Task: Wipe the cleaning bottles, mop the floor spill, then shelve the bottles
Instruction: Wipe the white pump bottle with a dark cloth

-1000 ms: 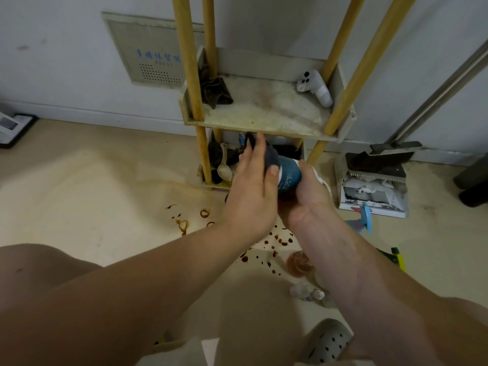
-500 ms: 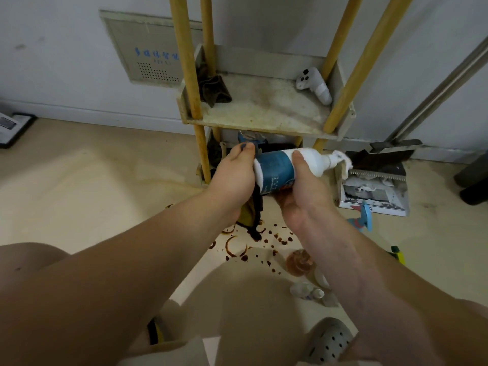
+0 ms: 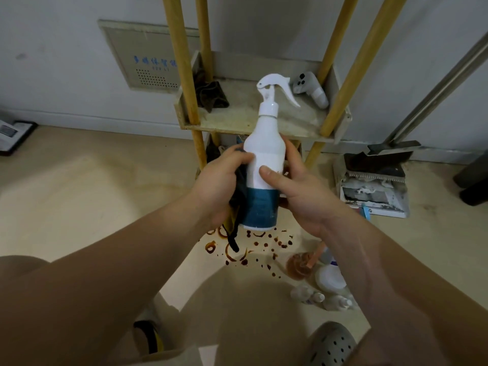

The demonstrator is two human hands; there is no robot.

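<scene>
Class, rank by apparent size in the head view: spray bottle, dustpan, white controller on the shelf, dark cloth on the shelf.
1. spray bottle and dustpan: close; the bottle is much nearer the camera
2. white controller and dark cloth: too alike to rank

Both hands [image 3: 303, 194] hold an upright spray bottle [image 3: 264, 165] (cloth [image 3: 237, 207] at left)

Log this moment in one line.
step: wiping | right hand: holds spray bottle upright | left hand: grips cloth against it | floor spill: unmopped
</scene>
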